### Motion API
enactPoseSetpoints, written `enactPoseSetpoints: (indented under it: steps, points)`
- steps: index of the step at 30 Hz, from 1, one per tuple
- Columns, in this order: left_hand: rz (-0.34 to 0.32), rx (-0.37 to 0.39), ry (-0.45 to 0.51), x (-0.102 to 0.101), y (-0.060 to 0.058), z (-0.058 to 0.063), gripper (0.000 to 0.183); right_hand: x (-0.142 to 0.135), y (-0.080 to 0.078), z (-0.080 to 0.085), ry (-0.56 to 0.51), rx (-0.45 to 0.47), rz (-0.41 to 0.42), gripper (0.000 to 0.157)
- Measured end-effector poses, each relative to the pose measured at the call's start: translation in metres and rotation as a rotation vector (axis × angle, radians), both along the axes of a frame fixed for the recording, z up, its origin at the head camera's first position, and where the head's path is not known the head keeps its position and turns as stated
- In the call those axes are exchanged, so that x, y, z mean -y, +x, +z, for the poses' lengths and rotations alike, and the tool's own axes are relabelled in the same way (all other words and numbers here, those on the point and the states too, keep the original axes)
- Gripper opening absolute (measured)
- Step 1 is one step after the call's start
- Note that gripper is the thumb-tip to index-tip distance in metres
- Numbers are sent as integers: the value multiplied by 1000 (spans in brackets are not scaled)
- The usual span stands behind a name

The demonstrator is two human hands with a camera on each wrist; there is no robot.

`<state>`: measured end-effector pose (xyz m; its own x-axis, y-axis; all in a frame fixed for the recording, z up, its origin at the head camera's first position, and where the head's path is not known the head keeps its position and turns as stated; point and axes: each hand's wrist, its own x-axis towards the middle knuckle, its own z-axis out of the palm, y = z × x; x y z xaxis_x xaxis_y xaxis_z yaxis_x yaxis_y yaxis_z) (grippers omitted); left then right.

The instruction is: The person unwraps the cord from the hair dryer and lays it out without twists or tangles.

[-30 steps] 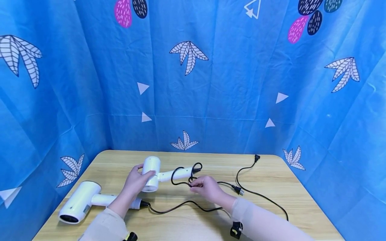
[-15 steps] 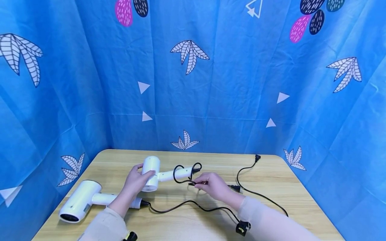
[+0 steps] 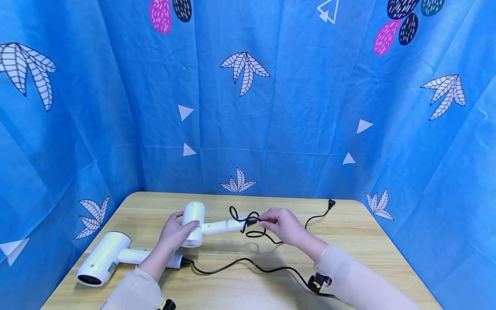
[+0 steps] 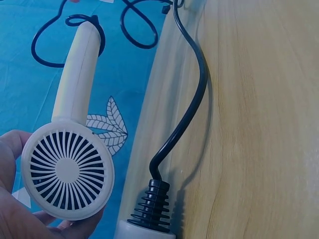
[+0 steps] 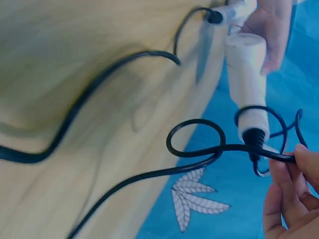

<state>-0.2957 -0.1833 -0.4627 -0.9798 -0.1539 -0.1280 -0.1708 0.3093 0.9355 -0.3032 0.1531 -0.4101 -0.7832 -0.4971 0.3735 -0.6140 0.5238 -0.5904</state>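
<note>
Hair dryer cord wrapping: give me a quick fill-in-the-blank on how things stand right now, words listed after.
1. The left hand grips the ____ end of the raised white hair dryer.
2. The right hand pinches the black ____ by that dryer's handle.
3. The second hair dryer lies on the ____ table.
4. Loops of black cord sit around the raised dryer's ____.

Missing words: head; cord; wooden; handle
</note>
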Motion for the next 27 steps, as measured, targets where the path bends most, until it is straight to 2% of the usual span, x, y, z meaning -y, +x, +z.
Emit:
enactPoseSetpoints:
  steps: [7,14,20,27]
  points:
    - [4,-6,-4,0,1,-1,87,-5,-7,10,-4,23,-46,16]
    - [-4,-13,5,0,2,-1,86,-12,-17,15,-75,84,-55,16]
    - [-2,-14,3,0,3,0,86,-17,-27,13,-143,144,-80,15]
    - [7,-32,25,0,3,1,85,-17,-37,4,-131,195,-137,15]
